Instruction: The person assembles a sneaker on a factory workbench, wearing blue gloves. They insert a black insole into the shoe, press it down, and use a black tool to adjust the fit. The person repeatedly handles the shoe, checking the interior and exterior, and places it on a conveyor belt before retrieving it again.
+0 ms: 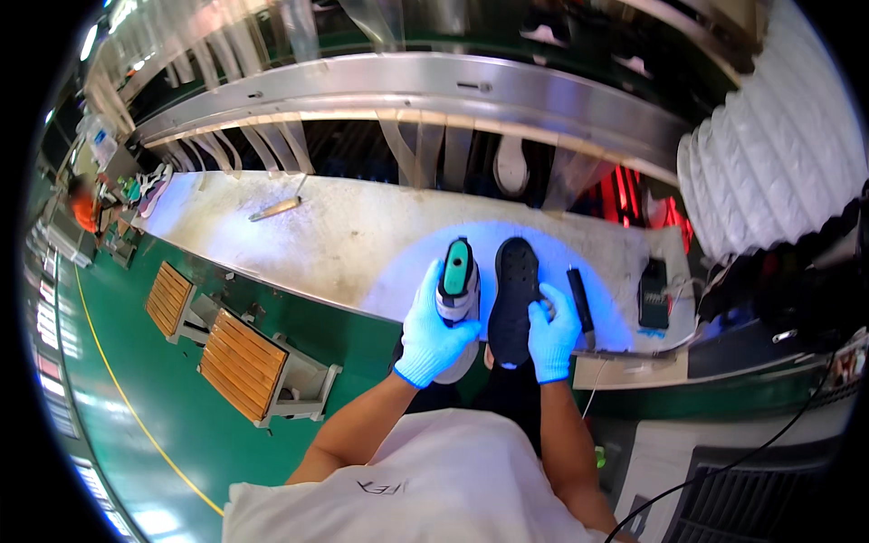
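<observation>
My left hand (433, 340), in a light glove, is closed around a shoe (450, 309) held upright over the bench's near edge. A teal last top (457, 262) with a dark hole shows in the shoe's opening. My right hand (552, 333), gloved too, pinches the right edge of a black shoe sole (513, 294). The sole stands beside the shoe, apart from it, with its long side pointing away from me. Blue light falls on both. Just right of that hand, a dark stick-like tool (580, 300) lies on the bench.
On the bench (344, 231) lie a wooden-handled tool (275, 210), a black handheld device (653, 294) and, far left, some shoes (156, 190). Clear strips (396, 145) hang behind, near another shoe (511, 166). A white duct (778, 136) bulges at right. Slatted stools (243, 364) stand left.
</observation>
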The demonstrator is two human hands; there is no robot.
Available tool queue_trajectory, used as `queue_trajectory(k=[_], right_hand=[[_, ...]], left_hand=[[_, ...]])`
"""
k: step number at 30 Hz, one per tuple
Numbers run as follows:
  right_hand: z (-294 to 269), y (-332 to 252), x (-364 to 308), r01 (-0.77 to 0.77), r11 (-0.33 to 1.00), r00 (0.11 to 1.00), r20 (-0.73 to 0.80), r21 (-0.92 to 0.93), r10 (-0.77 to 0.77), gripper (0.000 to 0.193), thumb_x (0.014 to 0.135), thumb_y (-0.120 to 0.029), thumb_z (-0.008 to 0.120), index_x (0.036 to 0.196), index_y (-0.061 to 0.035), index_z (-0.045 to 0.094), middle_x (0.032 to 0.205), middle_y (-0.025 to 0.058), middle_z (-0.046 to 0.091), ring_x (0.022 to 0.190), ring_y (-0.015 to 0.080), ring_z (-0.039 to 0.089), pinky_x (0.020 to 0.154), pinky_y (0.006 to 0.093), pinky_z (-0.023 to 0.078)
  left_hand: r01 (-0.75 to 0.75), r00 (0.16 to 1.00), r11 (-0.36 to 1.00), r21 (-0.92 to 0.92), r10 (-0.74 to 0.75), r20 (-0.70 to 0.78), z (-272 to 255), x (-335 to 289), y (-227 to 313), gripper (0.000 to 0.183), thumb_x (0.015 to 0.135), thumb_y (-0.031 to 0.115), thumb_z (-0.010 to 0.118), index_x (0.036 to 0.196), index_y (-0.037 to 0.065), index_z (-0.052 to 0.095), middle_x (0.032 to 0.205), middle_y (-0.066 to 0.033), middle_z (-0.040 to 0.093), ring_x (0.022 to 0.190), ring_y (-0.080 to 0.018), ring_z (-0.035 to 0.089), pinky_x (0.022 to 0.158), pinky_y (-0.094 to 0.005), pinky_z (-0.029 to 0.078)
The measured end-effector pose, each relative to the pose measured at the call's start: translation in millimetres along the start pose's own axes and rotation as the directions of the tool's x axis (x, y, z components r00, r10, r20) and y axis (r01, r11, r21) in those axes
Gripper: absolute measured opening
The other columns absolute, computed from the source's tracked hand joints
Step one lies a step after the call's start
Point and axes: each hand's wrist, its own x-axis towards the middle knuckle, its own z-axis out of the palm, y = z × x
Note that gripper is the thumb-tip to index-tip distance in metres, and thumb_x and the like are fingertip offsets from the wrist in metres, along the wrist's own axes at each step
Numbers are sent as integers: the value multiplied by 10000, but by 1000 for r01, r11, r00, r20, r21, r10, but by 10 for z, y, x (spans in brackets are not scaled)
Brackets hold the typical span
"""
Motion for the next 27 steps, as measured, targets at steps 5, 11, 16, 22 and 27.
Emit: queue_trajectory(k=[5,11,16,22,27], right_hand=[[-296,-299,-151,-100,993,993,73,66,95,512,917,-91,880,1389,18,715,1336,178,742,1167,289,746,1004,407,600],[-872,-264,-545,186,982,936,300,18,-182,858,889,-450,942,1519,37,624,1571,246,638,1514,406,574,1257,501,444],[-772,-347,-660,365,920,888,351,-145,-296,833,841,-407,968,1495,-37,608,1534,257,623,1428,526,589,1179,570,510],[-423,-209,-662,411,885,911,137,-218,-389,516,764,-47,831,1276,-55,768,1446,223,691,1331,460,666,1103,542,570],[-1010,-1102,-292,609,793,788,111,11,-606,383,805,2,908,1160,-44,771,1210,131,779,1171,406,755,946,466,636]], left_hand=[[113,988,989,101,-122,93,-105,12,140,1247,740,232,1003,1743,0,301,1540,-267,648,1418,-322,661,1167,-430,537],[-570,821,783,251,525,224,-629,-492,-195,925,829,473,956,1479,-87,611,1403,-338,691,1320,-469,690,1149,-584,510],[-753,654,547,366,553,516,-643,-552,-439,504,743,287,928,1108,1,732,1214,-219,705,1054,-473,687,962,-646,538],[-862,491,337,379,743,455,-515,-4,-22,555,723,18,861,1270,94,801,1254,-170,775,1136,-406,761,988,-560,604],[-347,884,937,31,316,343,-487,388,1290,516,794,106,934,1282,31,782,1201,-162,817,1059,-226,815,945,-389,646]])
